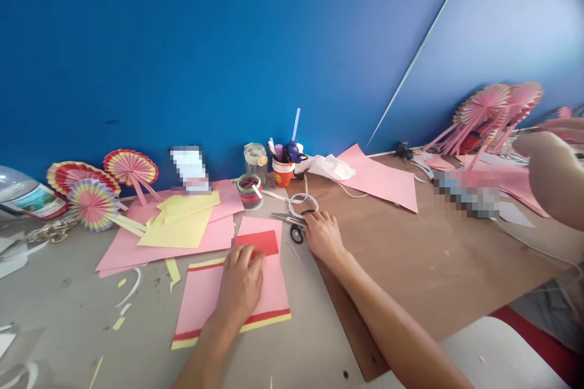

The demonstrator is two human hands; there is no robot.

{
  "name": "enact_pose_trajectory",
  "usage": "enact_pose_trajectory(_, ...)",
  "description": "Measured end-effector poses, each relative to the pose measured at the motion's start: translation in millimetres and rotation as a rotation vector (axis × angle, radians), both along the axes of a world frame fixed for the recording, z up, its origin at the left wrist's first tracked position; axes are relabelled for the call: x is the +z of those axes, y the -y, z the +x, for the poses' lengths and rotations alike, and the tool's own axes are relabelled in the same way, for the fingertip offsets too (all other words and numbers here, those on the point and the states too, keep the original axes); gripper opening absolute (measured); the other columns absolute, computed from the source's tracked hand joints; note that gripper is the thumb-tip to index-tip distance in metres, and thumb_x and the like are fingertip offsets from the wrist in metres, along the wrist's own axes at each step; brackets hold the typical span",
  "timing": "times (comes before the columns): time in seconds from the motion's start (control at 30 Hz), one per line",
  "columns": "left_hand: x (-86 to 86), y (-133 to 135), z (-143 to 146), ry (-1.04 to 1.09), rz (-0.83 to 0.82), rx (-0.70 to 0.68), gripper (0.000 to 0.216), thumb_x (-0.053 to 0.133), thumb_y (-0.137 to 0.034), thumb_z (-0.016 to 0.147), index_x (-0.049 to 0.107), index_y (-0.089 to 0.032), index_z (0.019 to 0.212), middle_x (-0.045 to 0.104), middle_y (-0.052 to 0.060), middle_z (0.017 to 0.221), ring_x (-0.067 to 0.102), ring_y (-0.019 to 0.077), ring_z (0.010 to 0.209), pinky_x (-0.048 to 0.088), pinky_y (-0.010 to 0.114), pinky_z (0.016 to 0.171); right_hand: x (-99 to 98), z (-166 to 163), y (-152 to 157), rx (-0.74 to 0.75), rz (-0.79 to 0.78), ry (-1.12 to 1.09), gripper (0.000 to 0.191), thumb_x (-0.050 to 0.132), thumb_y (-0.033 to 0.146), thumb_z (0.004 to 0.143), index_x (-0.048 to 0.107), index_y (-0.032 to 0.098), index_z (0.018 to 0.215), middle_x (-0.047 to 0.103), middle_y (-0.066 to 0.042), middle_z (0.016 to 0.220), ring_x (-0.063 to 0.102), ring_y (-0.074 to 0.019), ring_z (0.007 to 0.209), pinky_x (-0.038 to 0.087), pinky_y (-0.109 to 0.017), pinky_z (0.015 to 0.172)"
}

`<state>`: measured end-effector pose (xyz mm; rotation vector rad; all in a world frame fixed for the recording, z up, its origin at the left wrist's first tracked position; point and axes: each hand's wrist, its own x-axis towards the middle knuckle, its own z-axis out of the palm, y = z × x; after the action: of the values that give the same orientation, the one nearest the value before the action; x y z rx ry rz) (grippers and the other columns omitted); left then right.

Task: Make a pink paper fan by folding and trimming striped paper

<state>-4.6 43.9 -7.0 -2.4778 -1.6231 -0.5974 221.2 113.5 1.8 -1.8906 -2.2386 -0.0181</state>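
Banded paper (196,301), pink with strips of red and yellow along its near and far edges, lies flat on the grey bench (146,346). Well to the left of that paper, against the blue wall (283,48), are a clear bottle (39,197) with a printed label, a gold-coloured chain (52,230) and three pleated paper fans (130,170). Nearer to its left side lie thin scraps (119,323) of yellow and white. Beyond its far left corner, yellow sheets (182,228) overlap larger pink sheets (123,249), with a blurred upright object (189,167) behind.

On the banded paper itself rests the left hand (241,276), palm down, fingers slightly bent and gripping nothing visible; their tips reach a red piece (268,242) across its far part. Straight beyond stand a jar (255,161), a small round container (249,194) and a red cup (283,177) of tools.

Just right of the banded paper, the right hand (323,236) has its fingers over one handle of the scissors (297,234); whether they close around it cannot be told. Farther right of the paper are a brown board (401,267), crumpled white tissue (335,167) and a loose pink sheet (383,182). Farthest right of it, pink fans (486,106) stand near another person's arm (556,176).
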Motion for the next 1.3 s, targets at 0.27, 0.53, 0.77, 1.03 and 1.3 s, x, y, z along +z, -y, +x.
enact_pose_trajectory(0.27,-14.3,-12.3,-7.8,0.142,-0.013,0.073,0.035,0.041,-0.016,0.088,0.055,-0.014,0.119,0.056,0.014,0.124,0.045,0.0287,0.124,0.038,0.051,0.106,2.7,4.4,-0.6,0.126,0.020,-0.185,0.032,0.042,0.011,0.087,0.057,0.014,0.114,0.058,-0.012,0.108,0.056,-0.0213,0.095,0.043,-0.031,0.084)
enact_pose_trajectory(0.53,-7.4,-16.5,-4.1,0.048,-0.030,0.264,0.043,0.037,-0.017,0.090,0.047,-0.013,0.132,0.054,0.018,0.134,0.035,0.0355,0.134,0.034,0.054,0.101,17.7,13.9,7.6,0.265,-0.129,-0.196,0.034,0.042,0.014,0.091,0.062,0.021,0.117,0.066,-0.007,0.112,0.063,-0.0176,0.094,0.046,-0.025,0.082)
enact_pose_trajectory(0.77,10.5,-18.3,-2.0,-0.007,-0.113,0.317,0.037,0.047,-0.015,0.086,0.057,-0.017,0.121,0.066,0.012,0.108,0.050,0.0308,0.111,0.031,0.050,0.097,23.9,16.2,8.5,0.216,-0.108,-0.149,0.038,0.042,0.013,0.091,0.062,0.023,0.122,0.068,-0.007,0.112,0.063,-0.0185,0.096,0.044,-0.025,0.083)
enact_pose_trajectory(1.03,8.7,-9.4,-17.2,0.205,0.039,0.206,0.019,0.049,-0.015,0.085,0.066,-0.022,0.079,0.069,0.005,0.090,0.056,0.0237,0.094,0.034,0.043,0.090,30.7,18.8,9.7,0.261,-0.137,-0.177,0.033,0.044,0.013,0.091,0.065,0.022,0.116,0.068,-0.007,0.109,0.061,-0.0183,0.097,0.040,-0.027,0.083)
enact_pose_trajectory(1.3,5.7,-5.4,-29.3,0.262,0.036,0.087,0.014,0.053,-0.019,0.085,0.064,-0.023,0.079,0.070,0.003,0.095,0.056,0.0237,0.098,0.034,0.045,0.095,25.3,12.6,12.1,0.396,-0.138,-0.104,0.027,0.047,0.011,0.088,0.070,0.020,0.098,0.063,-0.006,0.092,0.057,-0.0173,0.088,0.036,-0.027,0.077)
